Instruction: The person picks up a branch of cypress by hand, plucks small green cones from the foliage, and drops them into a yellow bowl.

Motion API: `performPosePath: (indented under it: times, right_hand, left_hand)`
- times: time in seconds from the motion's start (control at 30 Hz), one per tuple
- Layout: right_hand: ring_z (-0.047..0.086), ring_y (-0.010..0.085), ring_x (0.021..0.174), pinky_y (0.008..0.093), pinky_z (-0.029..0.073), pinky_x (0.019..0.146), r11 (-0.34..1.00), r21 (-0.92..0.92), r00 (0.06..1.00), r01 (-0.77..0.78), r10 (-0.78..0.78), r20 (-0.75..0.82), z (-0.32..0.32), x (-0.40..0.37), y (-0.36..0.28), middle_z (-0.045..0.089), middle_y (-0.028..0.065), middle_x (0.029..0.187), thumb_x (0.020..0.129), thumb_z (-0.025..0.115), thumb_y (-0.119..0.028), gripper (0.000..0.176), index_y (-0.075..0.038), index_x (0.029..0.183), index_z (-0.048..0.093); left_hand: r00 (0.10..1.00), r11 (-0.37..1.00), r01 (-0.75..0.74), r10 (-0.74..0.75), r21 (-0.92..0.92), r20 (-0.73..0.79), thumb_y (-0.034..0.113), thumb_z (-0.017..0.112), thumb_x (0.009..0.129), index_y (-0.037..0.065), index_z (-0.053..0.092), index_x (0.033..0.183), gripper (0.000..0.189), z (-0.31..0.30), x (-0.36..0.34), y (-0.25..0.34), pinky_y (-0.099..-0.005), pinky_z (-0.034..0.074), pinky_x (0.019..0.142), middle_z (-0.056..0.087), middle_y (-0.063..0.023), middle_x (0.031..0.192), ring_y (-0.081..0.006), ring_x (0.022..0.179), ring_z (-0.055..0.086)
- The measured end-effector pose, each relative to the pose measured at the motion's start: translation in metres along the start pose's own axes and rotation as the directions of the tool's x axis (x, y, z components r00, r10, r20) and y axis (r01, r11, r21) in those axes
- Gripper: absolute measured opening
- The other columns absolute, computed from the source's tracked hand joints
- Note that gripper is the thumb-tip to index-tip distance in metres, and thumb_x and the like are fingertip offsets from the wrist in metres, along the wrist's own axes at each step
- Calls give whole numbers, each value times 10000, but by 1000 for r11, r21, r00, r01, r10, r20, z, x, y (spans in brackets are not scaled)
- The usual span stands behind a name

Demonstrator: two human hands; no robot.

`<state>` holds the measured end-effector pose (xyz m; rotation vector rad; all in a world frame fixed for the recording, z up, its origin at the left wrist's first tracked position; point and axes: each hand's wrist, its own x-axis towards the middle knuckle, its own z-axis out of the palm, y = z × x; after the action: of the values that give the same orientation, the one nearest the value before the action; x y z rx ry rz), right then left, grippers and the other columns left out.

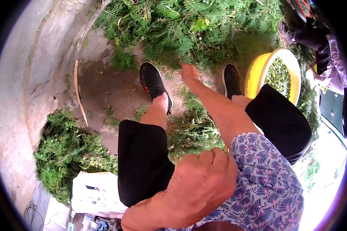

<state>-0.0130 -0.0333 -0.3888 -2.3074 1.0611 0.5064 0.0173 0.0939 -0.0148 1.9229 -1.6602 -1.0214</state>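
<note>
Branches [189, 27] meet the right hand [189, 72]; its fingertips are lost among them, so I cannot tell its grip. Left hand [204, 184] is curled into a fist.

left hand [200, 184] fisted (close), right hand [189, 72] outstretched

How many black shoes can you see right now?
2. One shoe sits left of the reaching right hand, on bare ground; the other shoe is right of it, beside the yellow basin. None seems hidden.
</note>
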Motion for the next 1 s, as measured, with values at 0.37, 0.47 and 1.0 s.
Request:
performPosePath:
  times: [0.37,0.47,1.0]
  right_hand:
    - [583,294,658,401,486,601,952,-52,952,302,-304,-44,26,-45,26,583,150,761,788,563,-163,117,-53,764,595]
    - [603,289,702,395,502,615,905,-189,924,382,-369,104,30,-40,33,596,144,774,790,548,-151,122,-41,761,591]
    - [579,303,756,358,457,641,849,456,951,266,-152,-271,25,3,15,583,170,819,750,611,-56,155,-60,904,624]
  left_hand:
    - [994,980,84,-71,181,-78,104,585,699,12,586,901,222,7,-5,0,-251,394,465,580,-95,823,-135,605,539]
    - [988,979,110,-89,171,-127,100,587,698,8,582,893,216,7,-8,1,-267,401,471,578,-96,810,-152,603,540]
    - [951,943,166,-75,289,-301,50,549,624,29,542,743,121,14,10,7,-258,360,461,418,-38,615,-144,559,456]
